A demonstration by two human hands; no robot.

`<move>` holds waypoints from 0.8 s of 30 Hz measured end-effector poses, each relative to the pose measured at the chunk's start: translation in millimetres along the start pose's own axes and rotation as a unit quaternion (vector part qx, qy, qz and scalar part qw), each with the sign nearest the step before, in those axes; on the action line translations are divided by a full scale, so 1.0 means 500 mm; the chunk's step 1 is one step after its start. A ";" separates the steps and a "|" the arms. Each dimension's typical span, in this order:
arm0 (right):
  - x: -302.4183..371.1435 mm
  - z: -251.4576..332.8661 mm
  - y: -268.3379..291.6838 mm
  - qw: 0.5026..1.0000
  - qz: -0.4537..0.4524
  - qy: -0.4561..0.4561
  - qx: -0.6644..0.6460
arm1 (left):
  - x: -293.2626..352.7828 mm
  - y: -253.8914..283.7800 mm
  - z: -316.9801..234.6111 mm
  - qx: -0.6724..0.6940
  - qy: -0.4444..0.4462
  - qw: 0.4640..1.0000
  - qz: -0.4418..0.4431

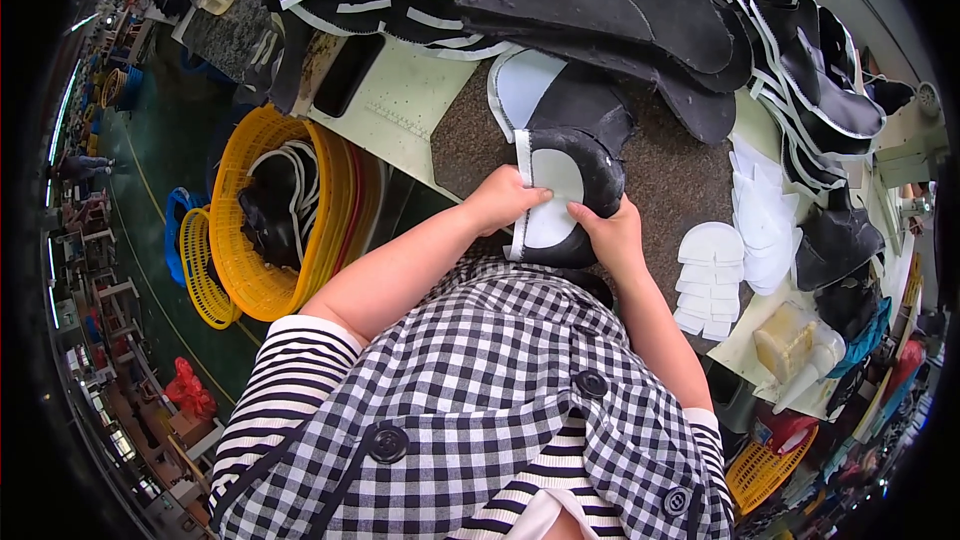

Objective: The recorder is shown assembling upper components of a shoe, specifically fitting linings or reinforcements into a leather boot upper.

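Observation:
A black boot upper (600, 175) with a white-taped edge lies across the brown work mat (680, 190) at the front of the table. On its inner face sits a white half-oval stiffener piece (548, 225), with a paler grey patch just above it. My left hand (505, 200) grips the upper's taped left edge, thumb pressed on the white piece. From the right, my right hand (612, 233) holds the other edge, its thumb also on the face by the white piece. The fingers of both hands are mostly hidden beneath the upper.
Overlapping white half-oval pieces (711, 275) and larger white pieces (762, 210) lie to the right. Black uppers (610, 15) are heaped at the back. A glue container with a brush (795, 345) stands at the right edge. Yellow baskets (225, 230) stand left; a phone (348, 75) lies on the table.

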State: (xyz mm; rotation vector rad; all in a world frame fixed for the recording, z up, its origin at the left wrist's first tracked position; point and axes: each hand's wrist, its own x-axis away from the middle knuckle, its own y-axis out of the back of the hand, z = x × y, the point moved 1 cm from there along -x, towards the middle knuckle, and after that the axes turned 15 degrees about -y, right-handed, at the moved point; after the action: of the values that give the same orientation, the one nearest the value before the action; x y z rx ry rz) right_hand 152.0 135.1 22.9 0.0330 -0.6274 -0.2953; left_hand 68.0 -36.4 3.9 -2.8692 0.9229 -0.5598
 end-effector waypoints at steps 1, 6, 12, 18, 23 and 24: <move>-0.003 -0.003 0.000 1.000 0.004 -0.004 -0.003 | 0.002 -0.001 -0.002 -0.007 0.001 1.000 -0.002; 0.017 0.012 -0.008 0.999 -0.007 0.002 0.034 | 0.012 -0.021 0.001 -0.167 -0.032 0.985 -0.034; 0.008 0.005 -0.004 0.999 0.019 -0.030 0.015 | 0.008 -0.004 -0.002 0.041 -0.041 0.998 -0.019; 0.014 -0.001 -0.023 0.992 0.097 -0.050 -0.057 | -0.020 0.004 -0.037 0.048 -0.139 0.985 -0.091; 0.007 -0.011 -0.032 0.982 0.068 -0.053 -0.168 | 0.001 -0.005 -0.078 0.035 -0.097 0.990 -0.093; 0.010 -0.008 -0.036 0.982 0.069 -0.051 -0.169 | 0.020 0.003 -0.067 0.034 -0.099 0.990 -0.094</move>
State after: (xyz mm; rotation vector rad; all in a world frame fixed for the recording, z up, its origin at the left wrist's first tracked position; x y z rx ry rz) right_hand 153.5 116.4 20.5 -0.3524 -0.6718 -0.2678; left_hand 62.4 -42.2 38.2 -2.9004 0.5987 -0.3045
